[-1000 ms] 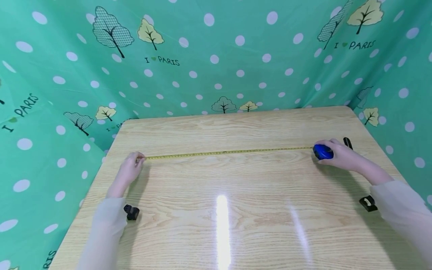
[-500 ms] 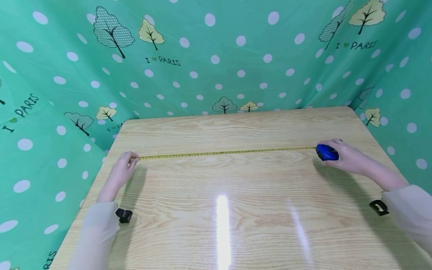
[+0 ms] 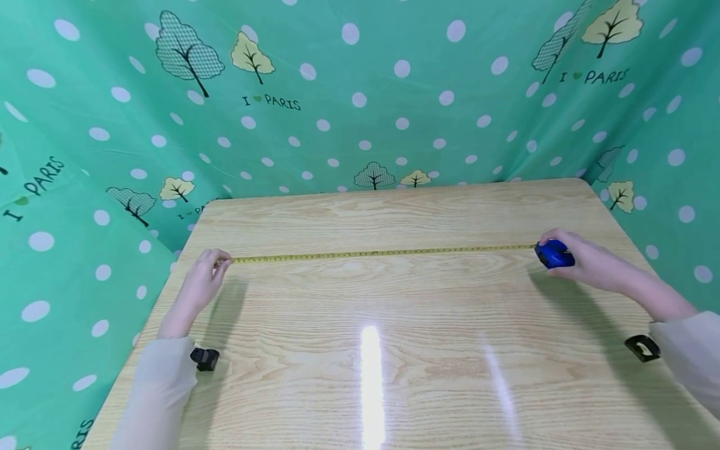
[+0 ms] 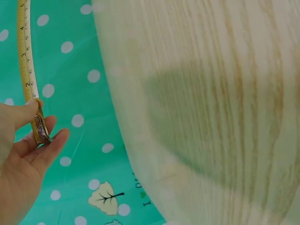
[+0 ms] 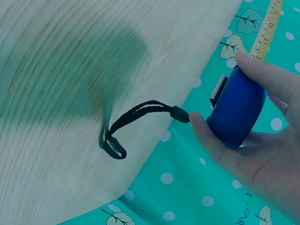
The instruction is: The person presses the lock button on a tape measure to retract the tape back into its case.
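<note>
A yellow tape measure blade [image 3: 371,253] stretches nearly level across the head view, above the table. At its left end my left hand [image 3: 204,278] pinches the blade near its metal end hook [image 4: 42,129], thumb on top and fingers beneath in the left wrist view. My right hand [image 3: 590,257] grips the blue tape measure case [image 3: 554,254] at the other end. In the right wrist view the blade leaves the case [image 5: 238,108] toward the top, and a black wrist strap [image 5: 140,110] dangles from it.
Below lies a light wood-grain table [image 3: 315,387] with a bright light reflection. Green dotted cloth [image 3: 394,94] hangs behind and at both sides. Black wrist camera parts [image 3: 205,359] show under the left sleeve, with another black piece [image 3: 642,348] by the right sleeve.
My left hand has shifted a little left. The right hand with the tape measure case has moved right, so the exposed blade is longer.
</note>
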A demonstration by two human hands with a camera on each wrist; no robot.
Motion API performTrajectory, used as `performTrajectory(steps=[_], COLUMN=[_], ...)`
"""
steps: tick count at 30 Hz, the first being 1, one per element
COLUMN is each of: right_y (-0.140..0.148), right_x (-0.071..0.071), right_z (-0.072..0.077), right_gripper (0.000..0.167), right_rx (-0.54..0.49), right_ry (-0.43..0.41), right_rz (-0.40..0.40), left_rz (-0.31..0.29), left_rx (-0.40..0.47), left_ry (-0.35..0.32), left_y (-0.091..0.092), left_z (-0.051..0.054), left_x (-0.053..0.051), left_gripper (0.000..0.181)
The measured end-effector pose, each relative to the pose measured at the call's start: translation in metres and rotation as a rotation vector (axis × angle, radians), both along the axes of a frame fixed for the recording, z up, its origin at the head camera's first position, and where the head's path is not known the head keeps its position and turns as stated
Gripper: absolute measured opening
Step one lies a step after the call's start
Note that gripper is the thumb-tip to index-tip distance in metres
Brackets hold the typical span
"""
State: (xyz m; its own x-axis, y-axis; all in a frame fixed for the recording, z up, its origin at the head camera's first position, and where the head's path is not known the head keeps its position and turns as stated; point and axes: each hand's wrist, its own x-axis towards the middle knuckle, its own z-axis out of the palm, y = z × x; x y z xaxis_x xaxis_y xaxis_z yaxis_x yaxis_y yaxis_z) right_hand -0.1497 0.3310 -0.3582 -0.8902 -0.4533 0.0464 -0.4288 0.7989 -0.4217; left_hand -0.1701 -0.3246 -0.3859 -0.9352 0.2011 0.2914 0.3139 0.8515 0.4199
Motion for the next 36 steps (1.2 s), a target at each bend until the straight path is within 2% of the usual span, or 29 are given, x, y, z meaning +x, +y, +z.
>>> performTrajectory(steps=[5, 12, 16, 21, 24, 28, 32, 36], right_y=[0.001, 0.003, 0.002, -0.013, -0.026, -0.033, -0.033, -0.033], right_x=[0.002, 0.002, 0.003, 0.003, -0.001, -0.003, -0.003, -0.002], right_z=[0.003, 0.004, 0.004, 0.006, 0.007, 0.009, 0.01, 0.01], right_gripper=[0.044, 0.037, 0.036, 0.029, 0.028, 0.029, 0.027, 0.027], right_rx=[0.032, 0.089, 0.08, 0.039, 0.02, 0.02, 0.03, 0.036], right_ry=[0.015, 0.09, 0.096, 0.013, 0.028, 0.076, 0.028, 0.002], right_rz=[0.01, 0.049, 0.061, 0.095, 0.141, 0.144, 0.122, 0.115], left_rz=[0.003, 0.008, 0.006, -0.07, -0.119, -0.103, -0.084, -0.087], left_rx=[-0.008, -0.01, -0.002, -0.02, -0.035, -0.039, -0.034, -0.031], left_ry=[0.007, -0.053, -0.025, 0.027, 0.038, 0.013, -0.031, -0.038], left_y=[0.001, 0.004, 0.004, 0.018, 0.03, 0.038, 0.039, 0.039], left_z=[0.001, -0.005, -0.004, 0.001, 0.005, 0.01, 0.011, 0.01], left_x=[0.0, 0.0, 0.001, -0.002, -0.008, -0.011, -0.011, -0.01], left_gripper=[0.011, 0.012, 0.012, 0.009, 0.009, 0.011, 0.013, 0.014])
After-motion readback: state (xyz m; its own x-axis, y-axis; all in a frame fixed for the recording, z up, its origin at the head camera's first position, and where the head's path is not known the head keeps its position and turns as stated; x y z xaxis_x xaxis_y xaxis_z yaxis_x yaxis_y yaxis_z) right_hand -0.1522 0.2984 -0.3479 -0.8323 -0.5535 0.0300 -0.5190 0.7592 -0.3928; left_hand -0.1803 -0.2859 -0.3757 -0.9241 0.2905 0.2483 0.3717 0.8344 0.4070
